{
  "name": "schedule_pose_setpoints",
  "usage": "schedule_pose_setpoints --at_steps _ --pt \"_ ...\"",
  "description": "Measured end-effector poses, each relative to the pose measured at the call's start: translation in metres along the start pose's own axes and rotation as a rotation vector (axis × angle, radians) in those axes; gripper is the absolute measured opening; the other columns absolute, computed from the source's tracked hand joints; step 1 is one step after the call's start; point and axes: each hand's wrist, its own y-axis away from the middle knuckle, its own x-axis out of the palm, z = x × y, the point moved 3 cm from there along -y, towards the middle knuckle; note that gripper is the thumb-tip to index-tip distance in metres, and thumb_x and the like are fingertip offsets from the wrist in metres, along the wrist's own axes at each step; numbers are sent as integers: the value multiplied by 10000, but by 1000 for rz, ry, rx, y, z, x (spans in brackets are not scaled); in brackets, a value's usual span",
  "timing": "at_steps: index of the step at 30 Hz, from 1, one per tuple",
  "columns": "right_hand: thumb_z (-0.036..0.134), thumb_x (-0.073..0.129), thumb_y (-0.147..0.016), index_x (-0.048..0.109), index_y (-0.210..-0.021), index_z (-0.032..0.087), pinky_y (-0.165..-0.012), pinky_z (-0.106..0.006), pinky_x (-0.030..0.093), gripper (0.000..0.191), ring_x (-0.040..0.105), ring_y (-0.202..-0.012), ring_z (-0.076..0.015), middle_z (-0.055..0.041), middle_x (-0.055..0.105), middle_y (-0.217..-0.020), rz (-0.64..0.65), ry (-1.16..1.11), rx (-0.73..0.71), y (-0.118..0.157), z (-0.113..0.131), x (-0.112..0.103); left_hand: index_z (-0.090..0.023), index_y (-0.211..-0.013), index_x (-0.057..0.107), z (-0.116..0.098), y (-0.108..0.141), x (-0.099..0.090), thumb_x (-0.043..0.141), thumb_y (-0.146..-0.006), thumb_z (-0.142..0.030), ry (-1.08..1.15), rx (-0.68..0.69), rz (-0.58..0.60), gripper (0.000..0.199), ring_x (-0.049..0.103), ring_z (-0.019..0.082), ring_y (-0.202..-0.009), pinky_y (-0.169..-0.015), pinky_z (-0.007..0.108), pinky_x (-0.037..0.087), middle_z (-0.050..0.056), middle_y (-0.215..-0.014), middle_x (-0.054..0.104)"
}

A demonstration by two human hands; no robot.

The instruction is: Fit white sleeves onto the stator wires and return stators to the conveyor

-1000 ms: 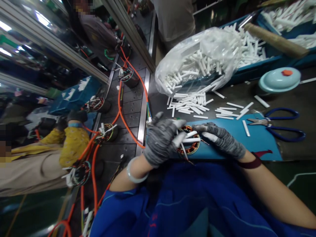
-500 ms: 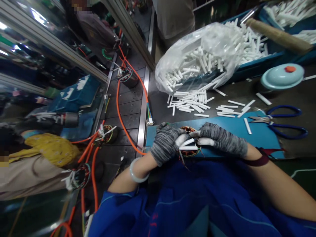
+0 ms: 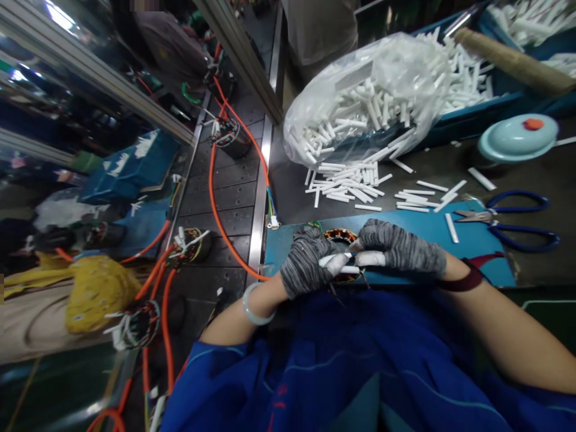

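A ring-shaped motor stator [image 3: 341,236] with copper-coloured windings stands on a blue mat [image 3: 418,231] in front of me, partly covered by my hands. My left hand [image 3: 310,261], in a grey knitted glove with white fingertips, pinches a white sleeve tube [image 3: 333,260] over the stator. Just below lies a second white tube [image 3: 350,270]. From the right, my right hand [image 3: 393,249], gloved alike, has thumb and fingers closed near the tube's end. What lies between its fingertips is too small to make out. Thin wire ends [image 3: 365,281] stick out at the stator's near side.
Behind the mat lie loose white tubes [image 3: 346,183] and a plastic bag [image 3: 310,135] full of them. Blue-handled scissors [image 3: 524,222] and a light-blue lidded container [image 3: 517,141] are at right. Left, a conveyor [image 3: 234,207] carries stators with orange cables [image 3: 216,210]; co-workers sit beyond.
My left hand has shifted slightly right, its thumb now over the white tube, closer to my right fingertips. At the left, the co-worker's arm has moved back from the part there.
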Motion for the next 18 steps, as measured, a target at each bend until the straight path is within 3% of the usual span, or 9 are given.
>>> schedule_pose_setpoints --at_steps 6,10,15,18 --pt "606 669 -903 772 -840 194 -685 -284 476 429 623 -724 -160 -13 698 -752 -77 -192 92 -3 -6 10 -207 -778 728 5 -7 2 422 -955 -424 45 51 -110 415 604 236 -777 -936 451 451 60 -675 659" --pt "593 653 -924 752 -779 201 -675 -282 438 430 566 -668 -141 -5 673 -694 -173 -45 43 -6 -8 16 -199 -748 712 9 -5 -4 397 -979 -426 71 71 -44 451 594 213 -750 -888 415 451 57 -704 690" --pt "611 521 -995 798 -1038 221 -715 -304 463 480 644 -768 -179 -44 734 -825 -80 29 -24 -3 -6 17 -194 -745 693 14 -3 -12 355 -1022 -423 130 86 57 493 606 194 -753 -821 365 450 57 -732 695" --pt "586 487 -1014 811 -999 215 -729 -336 441 492 619 -751 -196 -66 733 -792 -155 229 -46 -1 -5 21 -196 -722 669 16 -5 -13 361 -1036 -412 174 138 169 491 597 171 -692 -778 335 451 34 -686 665"
